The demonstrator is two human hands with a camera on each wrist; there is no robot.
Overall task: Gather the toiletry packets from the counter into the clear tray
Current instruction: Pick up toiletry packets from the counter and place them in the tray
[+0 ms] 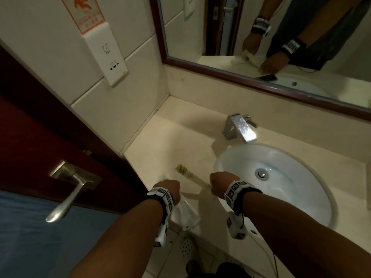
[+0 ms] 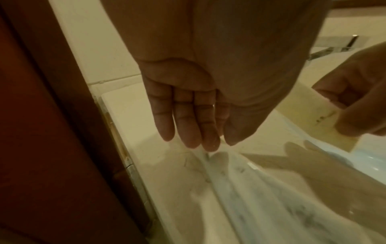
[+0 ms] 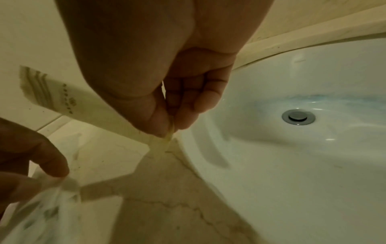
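Observation:
My right hand (image 1: 219,182) pinches one end of a long cream toiletry packet (image 1: 187,174) between thumb and fingers; the packet sticks out up and to the left, above the counter (image 1: 180,137). In the right wrist view its printed end (image 3: 62,97) shows left of the pinching hand (image 3: 169,130). My left hand (image 1: 167,187) pinches the top of a white translucent packet (image 1: 187,214), which hangs down over the counter's front edge. The left wrist view shows my fingertips (image 2: 208,143) on that white packet (image 2: 261,198). I cannot make out a clear tray in any view.
A white sink basin (image 1: 281,177) lies right of my hands, with a chrome faucet (image 1: 240,127) behind it. A dark red door with a metal lever handle (image 1: 68,189) stands close on the left. A framed mirror (image 1: 261,47) hangs above the counter.

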